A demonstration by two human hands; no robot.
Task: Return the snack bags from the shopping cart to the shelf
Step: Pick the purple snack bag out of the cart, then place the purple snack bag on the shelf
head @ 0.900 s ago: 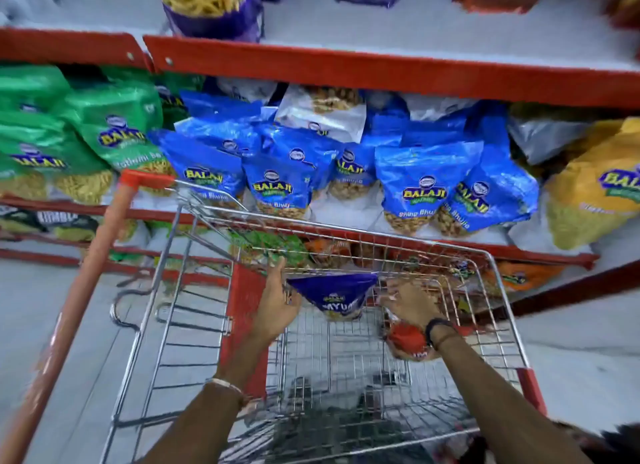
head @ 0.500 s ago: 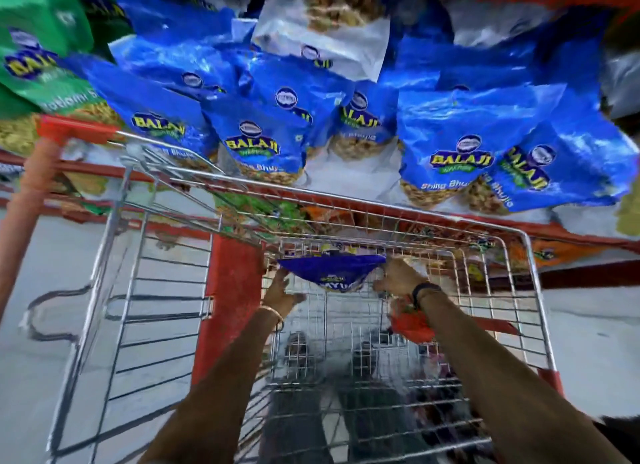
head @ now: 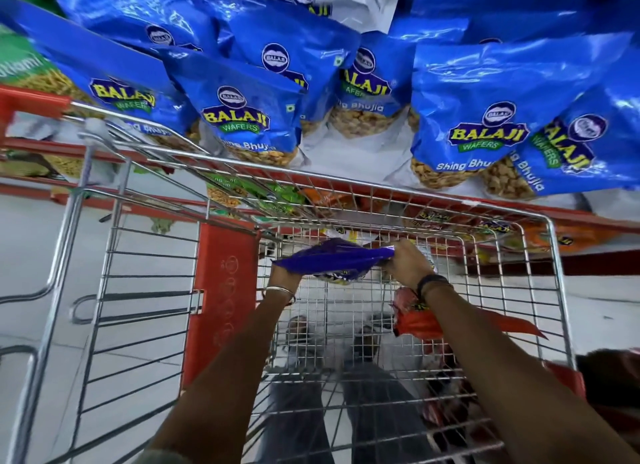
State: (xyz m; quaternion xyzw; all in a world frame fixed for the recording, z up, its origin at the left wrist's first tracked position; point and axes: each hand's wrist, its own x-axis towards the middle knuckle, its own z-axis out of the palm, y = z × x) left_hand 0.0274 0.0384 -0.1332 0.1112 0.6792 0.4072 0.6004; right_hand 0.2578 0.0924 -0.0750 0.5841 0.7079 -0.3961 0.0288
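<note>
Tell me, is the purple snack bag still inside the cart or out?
Inside. The purple snack bag hangs below the cart's top rim, held at its ends by the left hand and right hand.

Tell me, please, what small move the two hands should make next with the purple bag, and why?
Probably lift it straight up, clear of the cart rim. Both the left hand and the right hand already grip the purple bag at its ends, yet it hangs inside the basket, below the wire rim and the shelf of blue bags beyond.
</note>
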